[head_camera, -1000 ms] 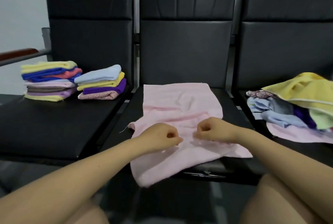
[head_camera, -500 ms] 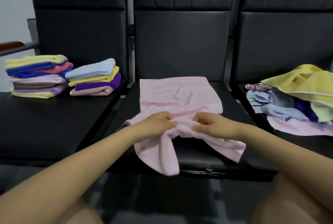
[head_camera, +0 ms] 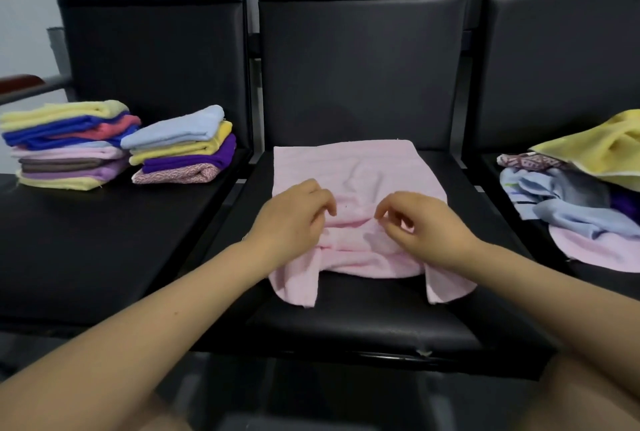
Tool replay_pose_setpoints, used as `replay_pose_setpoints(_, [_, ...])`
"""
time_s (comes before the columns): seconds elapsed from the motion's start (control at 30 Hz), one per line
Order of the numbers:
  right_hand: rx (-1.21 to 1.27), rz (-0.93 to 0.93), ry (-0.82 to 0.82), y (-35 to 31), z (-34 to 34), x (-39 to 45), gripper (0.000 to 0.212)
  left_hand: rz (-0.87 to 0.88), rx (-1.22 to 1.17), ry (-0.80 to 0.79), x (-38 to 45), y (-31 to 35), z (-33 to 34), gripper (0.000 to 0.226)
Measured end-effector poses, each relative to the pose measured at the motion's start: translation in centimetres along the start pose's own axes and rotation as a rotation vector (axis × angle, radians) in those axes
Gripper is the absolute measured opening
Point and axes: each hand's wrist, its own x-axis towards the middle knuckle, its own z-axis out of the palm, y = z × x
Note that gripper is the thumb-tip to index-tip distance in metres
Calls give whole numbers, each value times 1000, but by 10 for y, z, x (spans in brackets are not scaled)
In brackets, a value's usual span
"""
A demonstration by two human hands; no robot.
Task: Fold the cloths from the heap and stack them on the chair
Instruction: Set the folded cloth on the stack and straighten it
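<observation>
The pink cloth [head_camera: 349, 167] lies on the middle chair [head_camera: 363, 319], its near edge doubled over, two corners poking out crooked. The left hand [head_camera: 294, 219] and right hand [head_camera: 426, 222] rest on the fold, fingers loosely curled, gripping nothing. Let go now, I reckon it bunches. Two folded stacks [head_camera: 121, 146] left, one heap [head_camera: 581, 188] right.

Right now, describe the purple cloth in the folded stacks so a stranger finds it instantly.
On the left chair sit two folded stacks. In the shorter stack nearer the middle chair, the deep purple cloth lies third down, under yellow, above the patterned one; it is the darkest there.
</observation>
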Motion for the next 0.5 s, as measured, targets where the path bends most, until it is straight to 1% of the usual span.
replay_pose_setpoints(0.03, [17,-32,-84,-4,2,-2,7,6,-22,-47,-3,6,-1,20])
replay_pose_setpoints(0.1, [-32,-30,-259,-7,8,-3,10,-29,7,-208,-8,15,2,15])
replay_pose_setpoints(0.17, [-81,19,-358,-2,11,0,16,-93,58,-350,-11,13,8,15])
replay_pose_setpoints(0.2, [-87,46,-373,0,12,2,20,-123,68,-383,-12,10,10,17])
replay_pose_setpoints(0.3, [-84,130,-393,8,9,5,26,-180,97,-373,-12,3,8,20])
replay_pose_setpoints(0.37, [-108,169,-397,13,3,3,20,-197,104,-380,-12,0,4,19])
replay_pose_setpoints(0.43, [-74,231,-357,20,-4,1,9,-204,122,-377,-14,-5,1,20])
replay_pose_setpoints(0.5, [51,342,-292,27,-10,-2,15,-199,172,-351,-15,-9,-1,21])
